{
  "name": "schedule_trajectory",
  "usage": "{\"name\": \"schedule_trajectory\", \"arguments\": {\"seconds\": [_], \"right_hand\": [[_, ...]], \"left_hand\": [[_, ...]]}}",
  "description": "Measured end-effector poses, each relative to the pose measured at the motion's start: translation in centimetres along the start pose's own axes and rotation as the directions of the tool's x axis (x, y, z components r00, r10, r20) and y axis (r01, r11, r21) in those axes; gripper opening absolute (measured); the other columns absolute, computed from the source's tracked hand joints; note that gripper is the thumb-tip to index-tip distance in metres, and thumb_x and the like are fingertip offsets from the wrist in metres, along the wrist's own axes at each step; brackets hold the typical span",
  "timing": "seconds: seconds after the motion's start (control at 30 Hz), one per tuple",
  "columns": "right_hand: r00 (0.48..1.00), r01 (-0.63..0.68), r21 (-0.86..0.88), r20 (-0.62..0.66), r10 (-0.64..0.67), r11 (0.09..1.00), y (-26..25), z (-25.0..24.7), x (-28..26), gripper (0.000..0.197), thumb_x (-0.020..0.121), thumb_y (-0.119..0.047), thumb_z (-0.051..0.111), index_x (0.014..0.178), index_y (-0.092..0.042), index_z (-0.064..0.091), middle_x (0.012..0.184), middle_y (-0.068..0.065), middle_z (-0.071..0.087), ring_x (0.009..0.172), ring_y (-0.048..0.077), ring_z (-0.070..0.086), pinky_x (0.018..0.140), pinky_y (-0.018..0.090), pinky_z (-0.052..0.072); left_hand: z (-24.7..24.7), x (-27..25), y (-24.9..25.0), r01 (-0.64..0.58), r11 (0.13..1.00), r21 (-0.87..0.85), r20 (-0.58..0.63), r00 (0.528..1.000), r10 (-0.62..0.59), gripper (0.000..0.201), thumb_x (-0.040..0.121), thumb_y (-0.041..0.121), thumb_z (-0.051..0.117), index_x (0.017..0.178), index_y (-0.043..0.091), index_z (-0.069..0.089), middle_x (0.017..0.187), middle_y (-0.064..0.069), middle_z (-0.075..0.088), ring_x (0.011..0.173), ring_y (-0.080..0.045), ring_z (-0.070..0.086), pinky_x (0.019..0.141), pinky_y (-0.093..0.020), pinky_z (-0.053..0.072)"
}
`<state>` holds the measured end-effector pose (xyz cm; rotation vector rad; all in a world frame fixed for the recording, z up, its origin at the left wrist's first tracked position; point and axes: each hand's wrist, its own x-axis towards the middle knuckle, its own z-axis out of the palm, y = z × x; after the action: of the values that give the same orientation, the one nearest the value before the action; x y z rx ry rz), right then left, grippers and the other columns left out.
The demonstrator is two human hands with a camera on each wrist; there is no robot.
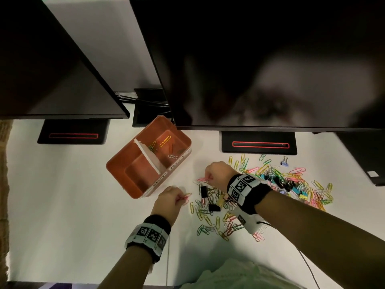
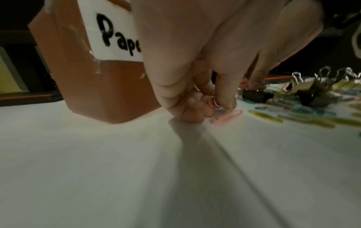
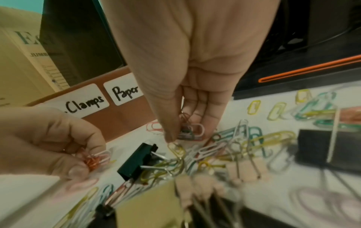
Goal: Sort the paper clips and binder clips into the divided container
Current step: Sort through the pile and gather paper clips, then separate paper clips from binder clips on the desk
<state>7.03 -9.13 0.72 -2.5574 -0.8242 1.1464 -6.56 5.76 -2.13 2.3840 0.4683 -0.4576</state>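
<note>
An orange divided container (image 1: 133, 184) stands on the white desk, with a white divider (image 1: 149, 158) and labels reading "Clamps" (image 3: 86, 102) and "Paper" (image 3: 125, 93). Several paper clips (image 1: 164, 141) lie in its far compartment. My left hand (image 1: 169, 200) pinches a small bunch of pink and red paper clips (image 1: 184, 198) just right of the container's near corner. My right hand (image 1: 216, 174) pinches several paper clips (image 3: 190, 131) low over the pile. Coloured paper clips (image 1: 212, 217) and black binder clips (image 1: 203, 190) lie scattered under and right of my hands.
Two dark monitors (image 1: 270, 59) overhang the desk, their black stands (image 1: 259, 143) behind the pile. A larger heap of clips (image 1: 295, 182) spreads to the right, with a blue binder clip (image 1: 284, 161) apart. A black cable (image 1: 308, 265) trails toward the desk's near edge.
</note>
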Motion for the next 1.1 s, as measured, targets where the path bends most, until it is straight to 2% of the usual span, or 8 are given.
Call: {"name": "schedule_trajectory", "arguments": {"seconds": [0.27,0.47,0.53,0.63,0.73,0.9,1.0,1.1], "right_hand": [[0.928,0.212,0.096,-0.331,-0.17,0.973,-3.2,-6.1,-3.2,0.014,0.087,-0.016,0.06,0.097,-0.012,0.069,0.092,0.002,0.062,0.077,0.01,0.052,0.074,0.021,0.041],[0.867,0.318,0.2,-0.456,-0.199,0.927,-8.5,-8.3,-0.1,0.021,0.082,-0.016,0.067,0.103,-0.012,0.066,0.104,0.006,0.061,0.092,0.018,0.061,0.086,0.03,0.05],[0.883,0.3,0.266,-0.442,-0.161,0.916,-8.5,-7.9,0.4,0.035,0.081,-0.021,0.07,0.113,-0.014,0.06,0.11,0.006,0.057,0.098,0.018,0.058,0.091,0.031,0.049],[0.884,0.285,0.296,-0.448,-0.131,0.912,-5.8,-7.0,-0.2,0.038,0.082,-0.024,0.069,0.117,-0.017,0.057,0.116,0.005,0.054,0.102,0.017,0.056,0.092,0.03,0.046],[0.927,0.185,0.208,-0.36,-0.101,0.961,-1.3,-5.2,-1.4,0.033,0.087,-0.022,0.062,0.119,-0.017,0.056,0.119,0.006,0.055,0.106,0.021,0.056,0.093,0.03,0.045],[0.995,0.08,-0.021,-0.053,-0.081,0.997,3.3,-2.1,-2.5,0.047,0.087,-0.018,0.059,0.132,-0.024,0.048,0.139,0.001,0.043,0.126,0.022,0.042,0.107,0.034,0.036],[0.994,0.106,-0.122,0.007,-0.106,0.987,3.7,-1.0,-2.6,0.051,0.085,-0.02,0.062,0.132,-0.027,0.047,0.136,0.001,0.041,0.124,0.022,0.042,0.106,0.036,0.036],[0.993,0.117,-0.129,-0.016,-0.121,0.985,3.8,-0.3,-2.6,0.049,0.083,-0.015,0.06,0.13,-0.026,0.048,0.126,0.002,0.043,0.116,0.021,0.044,0.102,0.036,0.038]], "left_hand": [[-6.9,-1.9,5.7,-0.22,0.959,-0.177,-0.287,0.944,0.164,0.01,0.082,0.014,0.067,0.079,0.02,0.06,0.082,0.006,0.059,0.07,0.002,0.055,0.063,-0.004,0.041],[-12.3,0.6,5.6,-0.022,0.961,-0.276,-0.387,0.917,-0.091,0.027,0.078,0.015,0.071,0.1,0.019,0.058,0.091,0.004,0.061,0.081,-0.008,0.06,0.081,-0.02,0.051],[-12.6,0.6,5.3,-0.009,0.98,-0.199,-0.385,0.92,-0.07,0.037,0.077,0.017,0.072,0.11,0.022,0.056,0.108,0.001,0.058,0.097,-0.014,0.059,0.092,-0.036,0.05],[-11.5,-0.6,5.4,-0.158,0.972,-0.175,-0.417,0.906,0.072,0.034,0.077,0.013,0.072,0.106,0.023,0.06,0.104,0.006,0.057,0.091,-0.008,0.06,0.085,-0.03,0.053],[-8.5,-1.6,4.9,-0.22,0.953,-0.209,-0.259,0.952,0.162,0.035,0.077,0.016,0.073,0.106,0.027,0.059,0.101,0.014,0.054,0.088,-0.001,0.058,0.082,-0.025,0.053],[-2.3,-0.9,3.8,-0.189,0.982,-0.01,0.076,0.979,0.189,0.077,0.07,0.046,0.073,0.136,0.028,0.037,0.134,0.007,0.037,0.123,-0.011,0.038,0.107,-0.031,0.035],[0.3,-0.6,4.1,-0.065,0.993,0.103,0.107,0.993,0.054,0.089,0.059,0.065,0.068,0.133,0.027,0.034,0.127,0.005,0.038,0.117,-0.016,0.041,0.101,-0.037,0.041],[1.9,-0.8,4.2,-0.005,0.989,0.15,0.092,0.996,-0.009,0.082,0.062,0.055,0.071,0.128,0.025,0.035,0.121,0.004,0.039,0.111,-0.018,0.045,0.095,-0.038,0.045]]}}
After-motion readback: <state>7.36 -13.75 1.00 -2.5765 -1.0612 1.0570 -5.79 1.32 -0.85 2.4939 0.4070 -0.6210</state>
